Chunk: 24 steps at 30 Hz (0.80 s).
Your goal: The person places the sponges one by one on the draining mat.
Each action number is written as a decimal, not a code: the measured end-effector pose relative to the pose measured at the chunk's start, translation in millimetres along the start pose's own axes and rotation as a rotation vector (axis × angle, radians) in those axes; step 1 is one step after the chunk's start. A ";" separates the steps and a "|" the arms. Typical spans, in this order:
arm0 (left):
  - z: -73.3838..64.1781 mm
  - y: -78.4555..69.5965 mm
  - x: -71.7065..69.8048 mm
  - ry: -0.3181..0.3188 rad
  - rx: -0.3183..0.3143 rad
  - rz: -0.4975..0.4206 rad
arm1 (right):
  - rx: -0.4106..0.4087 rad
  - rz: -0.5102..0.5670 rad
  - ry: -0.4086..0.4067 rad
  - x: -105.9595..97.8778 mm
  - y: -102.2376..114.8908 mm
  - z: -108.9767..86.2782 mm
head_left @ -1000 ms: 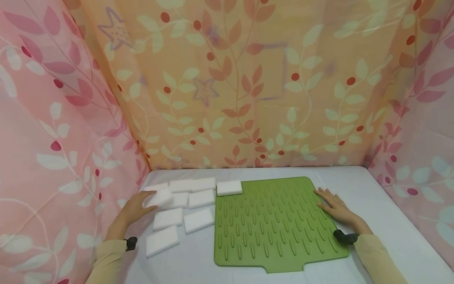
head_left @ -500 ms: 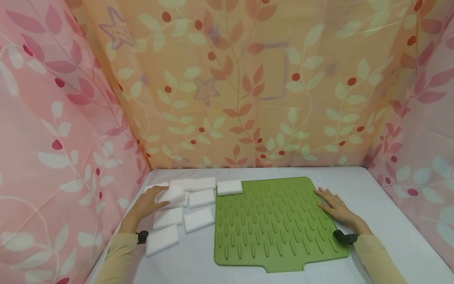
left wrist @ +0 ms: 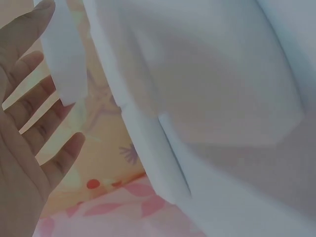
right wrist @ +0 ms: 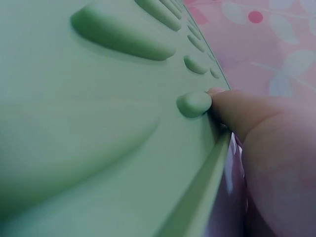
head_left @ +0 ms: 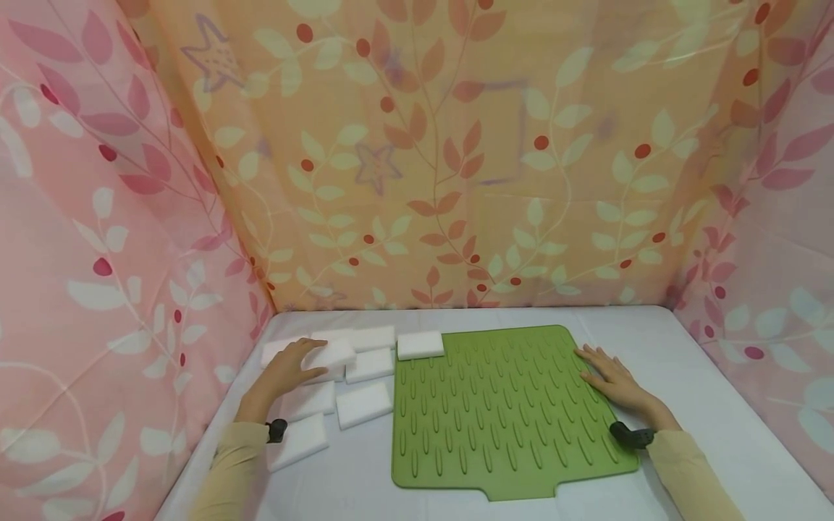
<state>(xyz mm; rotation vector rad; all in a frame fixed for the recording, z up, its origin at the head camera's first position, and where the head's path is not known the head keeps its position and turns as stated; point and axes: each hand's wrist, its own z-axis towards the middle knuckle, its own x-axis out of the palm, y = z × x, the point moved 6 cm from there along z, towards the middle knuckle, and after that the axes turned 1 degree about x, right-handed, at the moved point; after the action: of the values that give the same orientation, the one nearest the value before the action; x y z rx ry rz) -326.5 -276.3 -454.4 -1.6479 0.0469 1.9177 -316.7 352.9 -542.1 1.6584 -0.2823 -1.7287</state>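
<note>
My left hand (head_left: 284,375) pinches a white foam sponge (head_left: 334,352) between thumb and fingers, over the other sponges on the table's left. In the left wrist view the thumb and fingertips meet the held sponge (left wrist: 69,64) at its edge. My right hand (head_left: 615,380) rests flat with straight fingers on the right edge of a green ridged mat (head_left: 495,412). The right wrist view shows the thumb (right wrist: 237,111) against a raised ridge near the mat's rim. One white sponge (head_left: 420,345) lies at the mat's back left corner.
Several white sponges lie left of the mat, among them a near one (head_left: 300,441), one beside the mat (head_left: 364,404) and one at the back (head_left: 374,338). A white cloth covers the table (head_left: 365,477). Floral curtains (head_left: 456,145) stand behind and at both sides.
My left hand has moved rightward with the sponge it holds, from the left end of the sponge group toward the mat. The right hand and the mat have not visibly moved.
</note>
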 end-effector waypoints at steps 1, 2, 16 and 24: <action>1.4 -1.9 0.9 -0.001 0.011 0.000 | -0.001 -0.002 0.000 0.1 0.5 0.0; 2.8 -4.1 1.8 -0.001 0.018 -0.007 | -0.002 -0.004 -0.001 0.1 0.7 0.1; 23.7 -29.4 18.2 0.015 0.054 -0.033 | 0.005 -0.007 0.006 -0.7 -1.9 1.0; 34.1 -47.9 28.7 0.059 0.069 -0.056 | 0.012 0.016 0.014 1.7 -7.3 0.0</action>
<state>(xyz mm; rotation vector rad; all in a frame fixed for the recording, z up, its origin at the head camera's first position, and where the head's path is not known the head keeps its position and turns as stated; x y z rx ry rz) -336.2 -211.6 -456.0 -1.6427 0.0886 1.8064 -319.1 357.1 -547.8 1.6713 -0.2989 -1.7064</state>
